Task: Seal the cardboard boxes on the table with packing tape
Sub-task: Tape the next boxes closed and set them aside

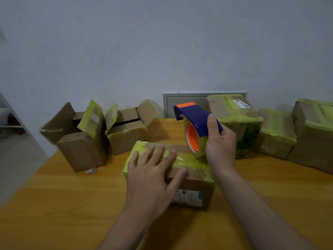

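The box (194, 179) sits on the bench (72, 204) right before the person. The left hand (151, 175) lies flat on its top, fingers (160, 150) spread; the right hand (219, 141) is wrapped round the tape dispenser (196, 116), roll at the box's far right corner. Some open boxes (82, 139) wait left of it. Best keep that palm firm and pull the dispenser low and straight

Plain packing room, bare grey wall (162, 42), wooden table (72, 204), taped cardboard boxes (277, 134)
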